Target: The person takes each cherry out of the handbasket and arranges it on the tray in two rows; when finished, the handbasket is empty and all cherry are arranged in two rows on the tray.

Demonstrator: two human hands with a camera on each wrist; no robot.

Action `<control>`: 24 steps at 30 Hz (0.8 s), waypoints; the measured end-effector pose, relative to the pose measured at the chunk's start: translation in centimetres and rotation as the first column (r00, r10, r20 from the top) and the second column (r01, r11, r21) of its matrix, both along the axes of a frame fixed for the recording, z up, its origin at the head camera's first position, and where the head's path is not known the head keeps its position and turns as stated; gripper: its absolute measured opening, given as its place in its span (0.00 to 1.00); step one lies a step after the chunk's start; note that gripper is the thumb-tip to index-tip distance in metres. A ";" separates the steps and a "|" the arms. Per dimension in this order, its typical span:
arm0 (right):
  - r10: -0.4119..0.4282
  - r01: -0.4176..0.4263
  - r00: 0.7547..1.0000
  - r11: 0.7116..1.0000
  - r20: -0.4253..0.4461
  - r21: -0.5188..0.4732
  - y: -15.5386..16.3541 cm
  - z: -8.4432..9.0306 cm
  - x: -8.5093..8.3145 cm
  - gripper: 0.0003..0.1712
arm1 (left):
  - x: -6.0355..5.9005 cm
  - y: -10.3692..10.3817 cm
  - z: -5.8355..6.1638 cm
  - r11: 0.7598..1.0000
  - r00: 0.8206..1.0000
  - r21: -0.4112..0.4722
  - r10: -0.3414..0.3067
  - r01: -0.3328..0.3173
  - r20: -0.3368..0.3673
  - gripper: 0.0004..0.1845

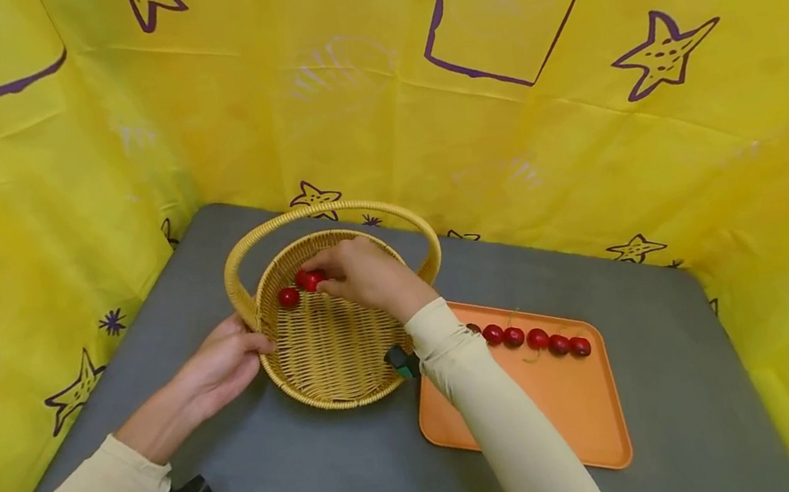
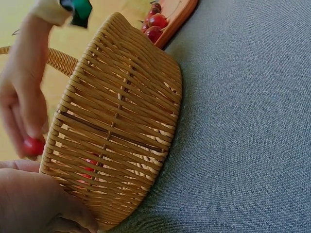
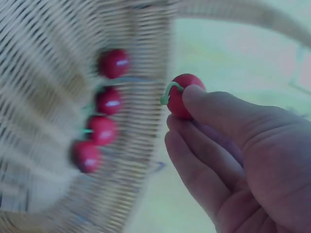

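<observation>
A round wicker basket [image 1: 330, 399] with a hoop handle stands on the grey table. My left hand [image 1: 251, 346] holds its left side, thumb at the rim; in the left wrist view this hand [image 2: 36, 204] lies against the basket wall [image 2: 116, 121]. My right hand [image 1: 325, 277] reaches into the basket's far part and pinches a red cherry [image 1: 312, 278], which hangs above the weave in the right wrist view as cherry [image 3: 181, 96]. Several cherries [image 3: 104, 121] lie in a line on the basket floor. An orange tray [image 1: 540, 419] right of the basket carries a row of cherries [image 1: 536, 338].
Yellow star-printed cloth walls [image 1: 575, 128] close in the table at the back and both sides. The grey table surface [image 1: 307, 485] stretches in front of the basket and tray. My right forearm crosses the tray's left end.
</observation>
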State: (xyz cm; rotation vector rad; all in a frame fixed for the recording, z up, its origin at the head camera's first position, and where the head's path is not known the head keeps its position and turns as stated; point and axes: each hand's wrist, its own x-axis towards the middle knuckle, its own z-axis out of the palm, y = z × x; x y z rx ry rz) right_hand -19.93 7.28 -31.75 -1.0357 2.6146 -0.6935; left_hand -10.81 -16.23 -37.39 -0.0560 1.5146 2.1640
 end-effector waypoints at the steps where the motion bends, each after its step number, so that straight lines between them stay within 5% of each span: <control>1: 0.001 -0.001 1.000 1.000 -0.013 -0.011 0.2 0.8 0.5 0.21 | 0.0 -0.1 0.0 1.000 1.000 -0.004 -0.001 0.001 -0.001 0.50; 7: -0.019 0.011 0.998 0.991 -0.058 -0.133 2.4 4.3 4.5 0.21 | 0.1 -0.4 0.1 1.000 1.000 -0.005 -0.004 0.004 -0.004 0.50; 12: -0.029 0.015 0.998 0.970 -0.055 -0.243 6.2 5.6 7.5 0.20 | 0.0 -0.4 0.0 1.000 1.000 -0.003 0.000 0.000 -0.007 0.50; 18: -0.159 0.146 0.987 0.928 -0.009 -0.343 12.4 5.0 10.4 0.23 | -0.1 -0.1 -0.1 1.000 1.000 0.018 -0.001 0.001 -0.006 0.50; 24: -0.384 0.354 0.923 0.867 -0.019 -0.350 18.3 2.9 12.6 0.27 | 0.0 0.3 0.0 1.000 1.000 0.024 -0.001 0.002 -0.008 0.51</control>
